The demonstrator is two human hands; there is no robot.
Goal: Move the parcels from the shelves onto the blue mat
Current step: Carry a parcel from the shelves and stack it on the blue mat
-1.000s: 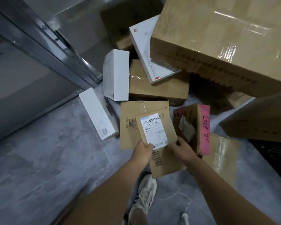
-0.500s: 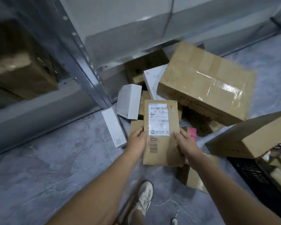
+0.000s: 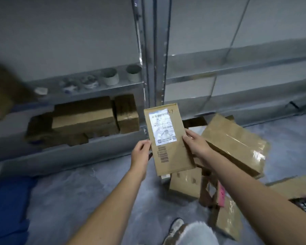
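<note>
Parcel (image 3: 168, 138) is now riding upright between both hands, lifted clear of the floor pile (image 3: 235, 144) where it was being picked up a second ago. Left hand (image 3: 140, 154) is pinching its left edge with curled fingers. Right hand (image 3: 195, 144) is clamping the right edge, thumb lying on the front and the other fingers hidden behind the cardboard. Label (image 3: 163, 127) is facing the camera.

View is swinging up and leftward too. Half a second ago it was looking down on the heap. Now the shelf (image 3: 69, 151) with its boxes (image 3: 85, 119) is filling the left middle, and the blue mat (image 3: 7, 206) is coming into sight at the lower left (only a part of it, well apart from the parcel). The pile is sitting to the right, partly behind the right forearm.

By my reading the pick is done and the carry is under way, with the parcel heading for the mat and not back to the heap. What is remaining is a further turn left and a lowering onto the blue surface. The flat box is looking secure in this two-handed grip.
</note>
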